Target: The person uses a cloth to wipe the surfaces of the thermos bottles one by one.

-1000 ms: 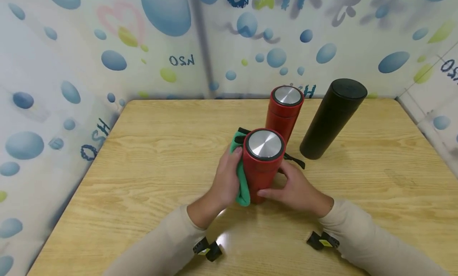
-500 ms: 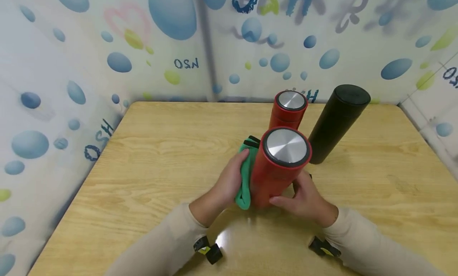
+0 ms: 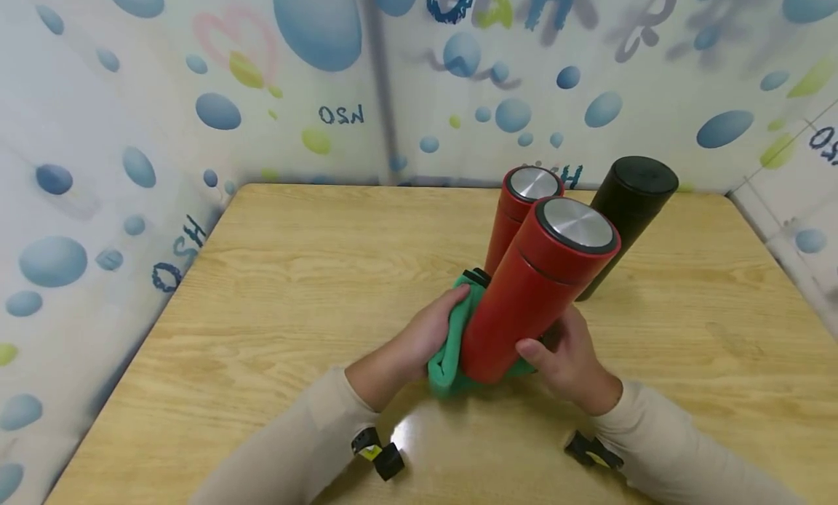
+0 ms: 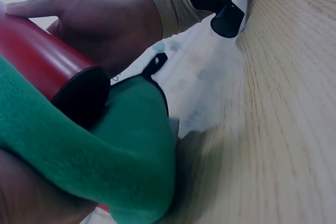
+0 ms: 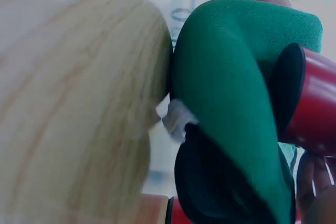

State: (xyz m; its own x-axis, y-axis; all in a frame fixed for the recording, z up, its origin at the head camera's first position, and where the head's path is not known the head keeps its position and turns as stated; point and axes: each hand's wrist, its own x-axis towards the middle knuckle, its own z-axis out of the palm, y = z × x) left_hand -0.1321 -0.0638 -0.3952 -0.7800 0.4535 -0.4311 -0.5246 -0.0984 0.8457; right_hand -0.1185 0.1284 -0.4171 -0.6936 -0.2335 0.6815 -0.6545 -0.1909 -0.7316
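Note:
A large red thermos flask [image 3: 524, 305] with a brushed-metal lid top leans to the right in the head view. Its black base [image 4: 84, 95] lies against folded green cloth [image 3: 456, 338], which has black edging, black strap ends and a pale tag [image 5: 178, 119]. My left hand [image 3: 425, 334] grips the cloth along the flask's left side, thumb on top. On the flask's lower right, my right hand [image 3: 571, 359] holds it with the thumb in front and fingers partly hidden behind. In the wrist views the cloth also passes below the base.
A second red thermos flask [image 3: 513, 212] stands behind the held one, partly covered by it. To its right stands a tall black flask [image 3: 631, 207]. The wooden table [image 3: 314, 272] meets a patterned wall covering [image 3: 406, 90] at the back.
The held red flask has moved right and tipped from nearly upright to a clear lean, its lid toward the black flask. More green cloth shows under its base. Both hands have stayed on their holds.

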